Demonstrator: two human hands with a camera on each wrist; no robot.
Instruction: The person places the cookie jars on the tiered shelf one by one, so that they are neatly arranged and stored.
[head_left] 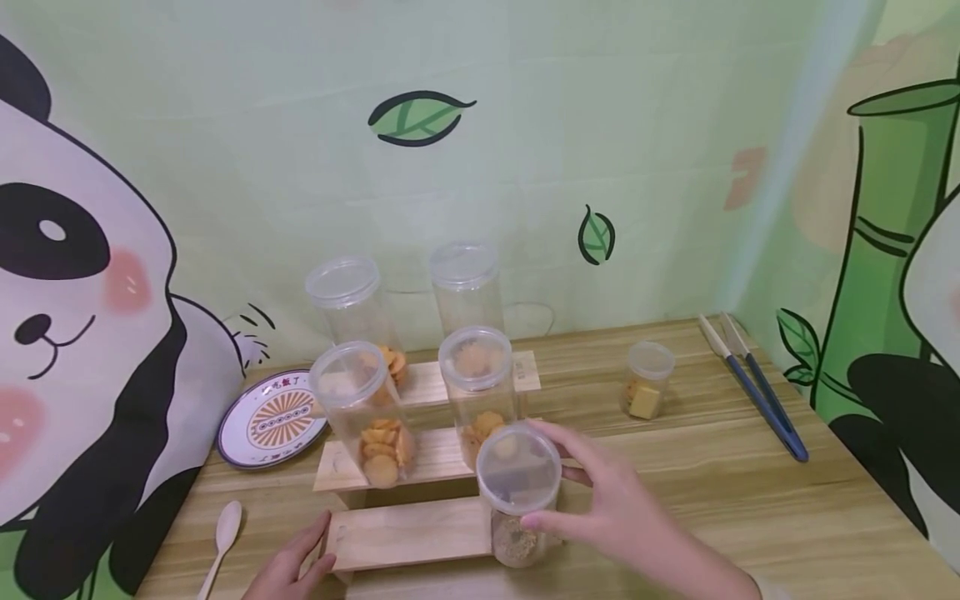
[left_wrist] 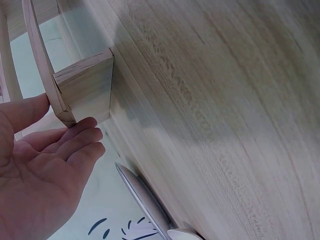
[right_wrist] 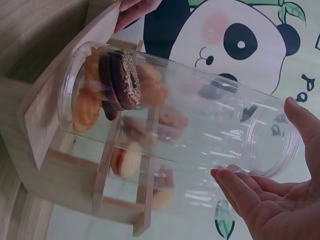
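One lidded jar [head_left: 516, 492] at lower centre is gripped by your right hand [head_left: 611, 496]; at lower left, your left hand [head_left: 288, 573] pinches the end of the wooden rack [head_left: 408, 533].

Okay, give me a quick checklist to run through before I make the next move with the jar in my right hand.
1. Right hand has the front jar: ok, fingers and thumb curve round its upper part.
2. Front jar's lid on: ok.
3. Left hand on the wooden rack: ok, it pinches the left end of the front step.
4. Front jar fully seated on the rack: cannot tell, the contact under its base is unclear.
5. Middle left jar and middle right jar lidded: ok, both.
6. Small jar apart from the rack: ok.
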